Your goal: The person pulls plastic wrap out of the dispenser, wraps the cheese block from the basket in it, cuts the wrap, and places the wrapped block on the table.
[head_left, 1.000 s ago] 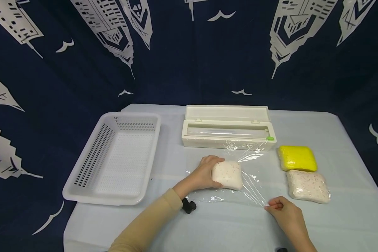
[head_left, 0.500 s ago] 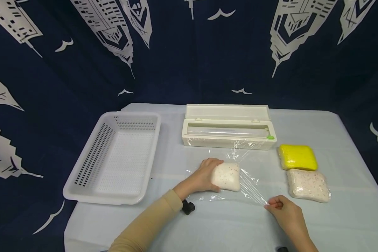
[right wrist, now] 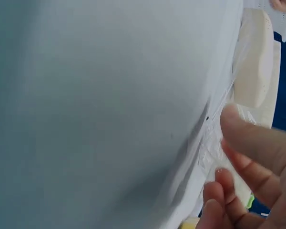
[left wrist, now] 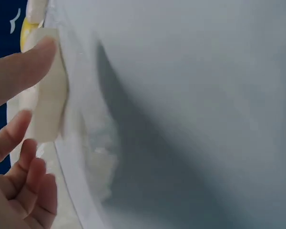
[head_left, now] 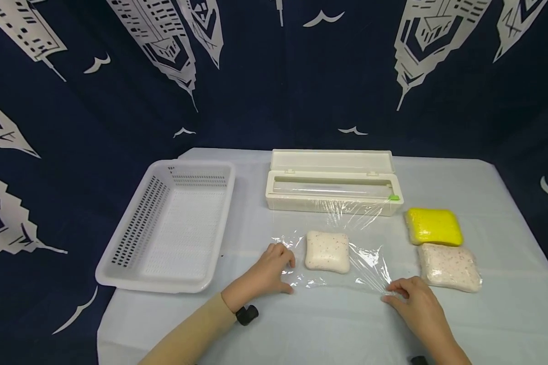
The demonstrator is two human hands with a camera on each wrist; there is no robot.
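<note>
In the head view, a white, pillow-shaped block with reddish specks (head_left: 327, 252) lies on a sheet of clear plastic wrap (head_left: 319, 281). The wrap runs forward from an open cream dispenser box (head_left: 331, 205). My left hand (head_left: 267, 271) is left of the block, its thumb and fingers apart over the wrap's left edge, holding nothing. At the wrap's near right corner is my right hand (head_left: 413, 301), fingertips right at the creased film. The right wrist view shows a gap between that thumb (right wrist: 233, 119) and index finger, with film (right wrist: 212, 143) beside them.
Right of the wrap lie a yellow wrapped block (head_left: 434, 226) and a speckled wrapped block (head_left: 449, 267), close together. A white perforated basket (head_left: 164, 289) stands on the left of the pale-covered table (head_left: 329, 334). A dark printed cloth (head_left: 278, 96) hangs behind.
My left hand has let go of the speckled block and drawn back left and nearer. The right hand's fingertips have parted slightly at the corner, and the wrap lies less stretched.
</note>
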